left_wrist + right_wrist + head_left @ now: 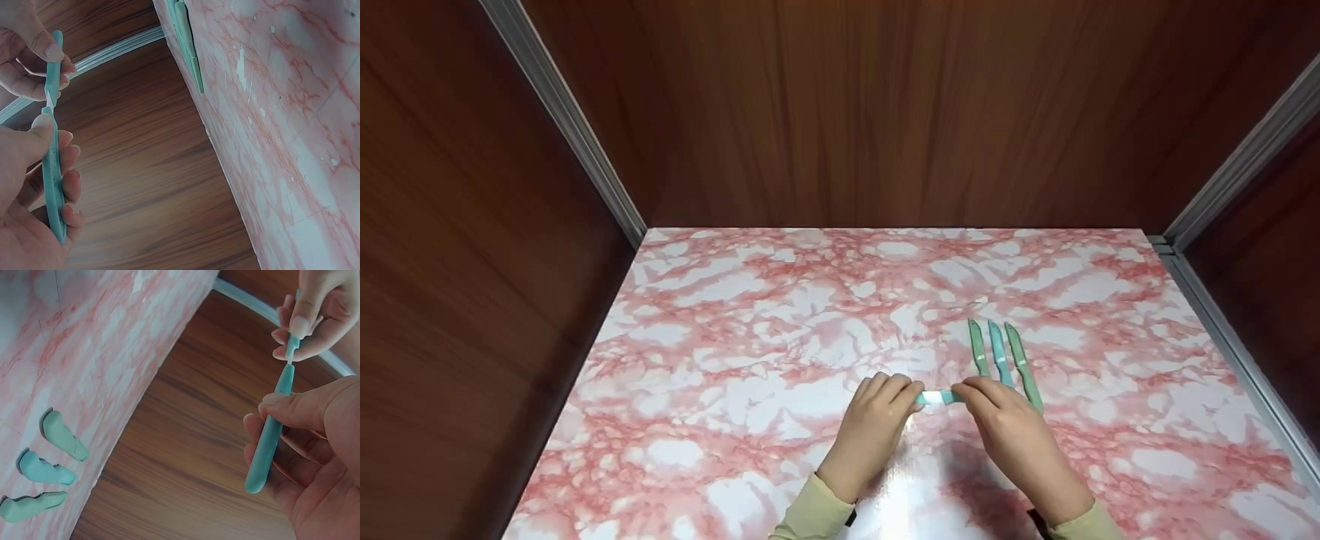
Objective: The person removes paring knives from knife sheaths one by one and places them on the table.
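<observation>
A teal knife with a sheath of the same colour (53, 174) spans my two hands above the table. A short pale strip shows between its two teal parts. My left hand (877, 412) grips one end, thumb along the top and fingers curled beneath. At the other end my right hand (1005, 424) pinches the rounded teal part (270, 439) between thumb and fingers. I cannot tell which hand has the handle. Beyond my right hand lie a green knife (977, 343), a blue knife (997, 349) and another green knife (1020, 356), side by side.
The table (720, 360) has a red and white marbled top. Dark brown wood panels (855, 112) stand behind and at both sides, with grey metal strips (577, 127) at the corners. A bright reflection falls on the tabletop between my forearms.
</observation>
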Demonstrator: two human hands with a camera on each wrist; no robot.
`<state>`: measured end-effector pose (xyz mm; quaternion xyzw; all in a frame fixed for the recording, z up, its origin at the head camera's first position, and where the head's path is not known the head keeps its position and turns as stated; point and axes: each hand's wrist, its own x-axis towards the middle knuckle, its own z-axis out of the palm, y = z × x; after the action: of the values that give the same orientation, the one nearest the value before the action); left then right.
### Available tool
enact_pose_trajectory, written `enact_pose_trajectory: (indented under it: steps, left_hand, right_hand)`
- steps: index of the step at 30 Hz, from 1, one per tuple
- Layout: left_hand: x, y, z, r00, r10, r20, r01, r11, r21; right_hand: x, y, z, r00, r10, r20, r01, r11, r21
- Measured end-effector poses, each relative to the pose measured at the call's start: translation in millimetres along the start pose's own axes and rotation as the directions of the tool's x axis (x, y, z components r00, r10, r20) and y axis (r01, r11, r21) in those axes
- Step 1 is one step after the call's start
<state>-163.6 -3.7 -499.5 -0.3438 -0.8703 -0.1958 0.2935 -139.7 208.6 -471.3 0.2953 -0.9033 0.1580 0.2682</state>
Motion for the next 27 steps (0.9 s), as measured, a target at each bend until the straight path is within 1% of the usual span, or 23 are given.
enact_pose_trajectory:
  steps: [6, 18, 22, 27]
  left_hand:
    - [-0.2, -0.5, 0.0, 1.0, -0.002, 0.005, 0.002, 1.0, -0.018]
    - [-2.2, -2.6, -0.7, 1.0, -0.02, 0.016, 0.02, 0.999, -0.03]
    - [-2.8, -3.0, -0.8, 0.999, -0.027, 0.023, 0.028, 0.999, -0.036]
    - [-3.9, -2.7, -1.0, 0.999, -0.03, 0.03, 0.031, 0.998, -0.048]
  right_hand:
    - [-0.6, 0.2, -0.6, 1.0, -0.003, 0.005, 0.003, 1.0, -0.001]
    - [-1.1, 0.4, -2.0, 0.998, 0.031, 0.059, -0.031, 1.0, -0.001]
    - [-1.3, 0.2, -2.4, 0.998, 0.033, 0.059, -0.033, 0.999, -0.01]
    - [-0.6, 0.0, -2.1, 0.999, 0.023, 0.033, -0.023, 1.0, -0.013]
